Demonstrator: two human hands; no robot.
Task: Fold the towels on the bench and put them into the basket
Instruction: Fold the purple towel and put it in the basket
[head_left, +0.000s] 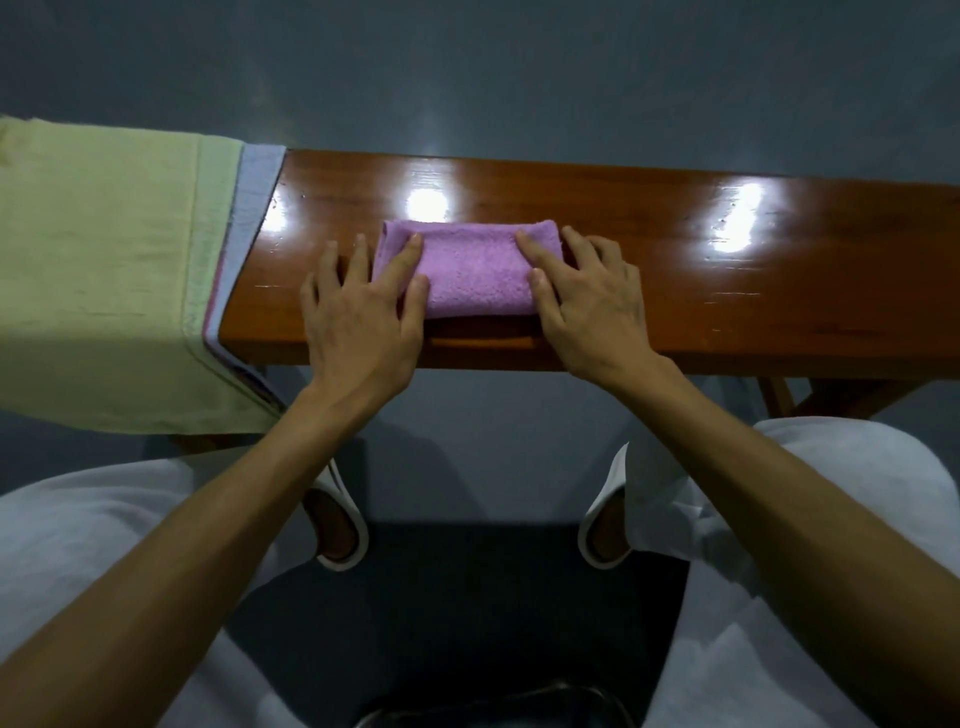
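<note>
At bench (675, 270) middle, nearer front edge than back: purple towel (478, 270), folded to a small thick rectangle, lying flat, long side along the bench. Left hand (363, 322) on towel's left end, released, not grasping: fingers straight and spread, index and thumb pressing flat on the cloth, other fingers on the wood just beside it. Right hand (592, 306) mirrored on right end, likewise released: index and thumb flat on the cloth, other fingers resting on the wood beside the towel's right end. Both palms over front edge, forearms reaching in from below.

At left end of bench: stack of unfolded towels hanging over front edge, green towel (104, 260) on top, blue towel (260, 192) edge showing under it on the right, thin pink strip between the two. Well apart from purple towel. Glare spots on glossy wood behind the towel and toward right end.

Below front edge: two white slippers (337, 525) on grey floor (467, 78), white trousers (857, 467) at both lower sides. At bottom of view, between the knees: curved metal rim (493, 706), mostly cut off; cannot tell whether basket.
</note>
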